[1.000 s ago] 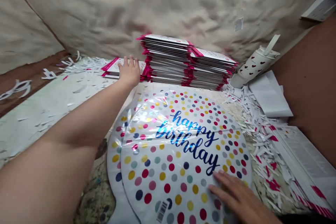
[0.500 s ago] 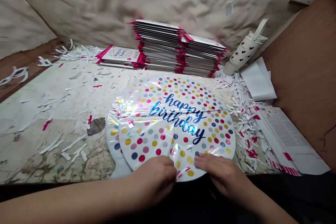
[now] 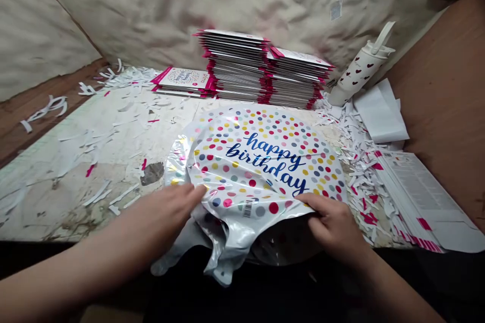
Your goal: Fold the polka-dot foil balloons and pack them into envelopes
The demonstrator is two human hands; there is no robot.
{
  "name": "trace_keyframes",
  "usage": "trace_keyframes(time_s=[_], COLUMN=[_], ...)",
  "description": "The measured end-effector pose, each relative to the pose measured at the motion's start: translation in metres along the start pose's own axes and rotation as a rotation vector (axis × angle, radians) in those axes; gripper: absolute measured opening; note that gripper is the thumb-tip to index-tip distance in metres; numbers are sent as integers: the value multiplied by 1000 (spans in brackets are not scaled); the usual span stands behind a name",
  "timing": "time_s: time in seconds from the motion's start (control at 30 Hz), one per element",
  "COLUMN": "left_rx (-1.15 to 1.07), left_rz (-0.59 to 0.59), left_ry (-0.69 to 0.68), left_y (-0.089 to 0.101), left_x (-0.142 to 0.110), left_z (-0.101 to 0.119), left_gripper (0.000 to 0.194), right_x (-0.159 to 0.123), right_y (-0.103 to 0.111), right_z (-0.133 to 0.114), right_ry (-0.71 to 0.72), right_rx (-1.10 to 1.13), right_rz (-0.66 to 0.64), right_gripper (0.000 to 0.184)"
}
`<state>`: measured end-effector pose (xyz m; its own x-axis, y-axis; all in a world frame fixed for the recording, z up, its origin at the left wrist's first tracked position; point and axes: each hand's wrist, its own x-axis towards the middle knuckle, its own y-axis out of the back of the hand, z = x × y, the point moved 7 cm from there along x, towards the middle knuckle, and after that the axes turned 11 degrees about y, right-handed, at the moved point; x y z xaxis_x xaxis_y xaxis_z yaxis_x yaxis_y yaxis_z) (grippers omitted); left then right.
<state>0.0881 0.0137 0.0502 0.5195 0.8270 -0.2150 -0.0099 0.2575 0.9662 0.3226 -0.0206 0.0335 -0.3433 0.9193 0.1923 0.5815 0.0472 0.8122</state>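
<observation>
A flat round foil balloon [image 3: 261, 161] with coloured dots and blue "happy birthday" lettering lies on the worktable [image 3: 76, 161], on top of another like it. Its near edge is lifted and its white neck hangs over the table's front edge. My left hand [image 3: 166, 212] grips the balloon's lower left edge, fingers curled on the foil. My right hand [image 3: 333, 222] pinches the lower right edge, thumb on top.
A tall stack of pink-edged packaging cards [image 3: 261, 73] stands at the back, with a low pile [image 3: 182, 81] to its left. A white heart-patterned bottle [image 3: 359, 73] leans at right. Paper strips litter the table; printed sheets [image 3: 417, 197] lie at the right.
My left hand came back from the low card pile to the balloon. Both hands went to its near edge, spread apart and lifted it, so the neck now hangs free.
</observation>
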Motion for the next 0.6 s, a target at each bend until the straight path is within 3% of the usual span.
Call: trace_keyframes(time_s=[0.07, 0.17, 0.23, 0.33, 0.4, 0.47, 0.53, 0.6], left_rx=[-17, -156, -223, -124, -40, 16, 53, 38], left_rz=[189, 419, 468, 404, 296, 230, 291, 438], left_ry=[23, -45, -94, -63, -4, 57, 84, 33], left_y=[12, 20, 10, -14, -25, -24, -9, 9], left_x=[-12, -21, -18, -10, -9, -14, -21, -24], left_z=[-17, 4, 35, 63, 53, 26, 0, -13], left_gripper=[30, 56, 72, 72, 75, 74, 65, 62], right_x=[-5, -2, 4, 9, 5, -2, -10, -16], right_y=[8, 12, 12, 15, 26, 40, 45, 36], right_z=[3, -10, -26, -43, -41, -30, -21, -23], right_ry=[-5, 41, 130, 281, 302, 238, 184, 227], right_rx=[2, -77, -158, -224, -221, -213, -181, -119], right_rz=[63, 126, 149, 152, 190, 270, 305, 250], right_gripper=[36, 31, 31, 36, 42, 44, 41, 40])
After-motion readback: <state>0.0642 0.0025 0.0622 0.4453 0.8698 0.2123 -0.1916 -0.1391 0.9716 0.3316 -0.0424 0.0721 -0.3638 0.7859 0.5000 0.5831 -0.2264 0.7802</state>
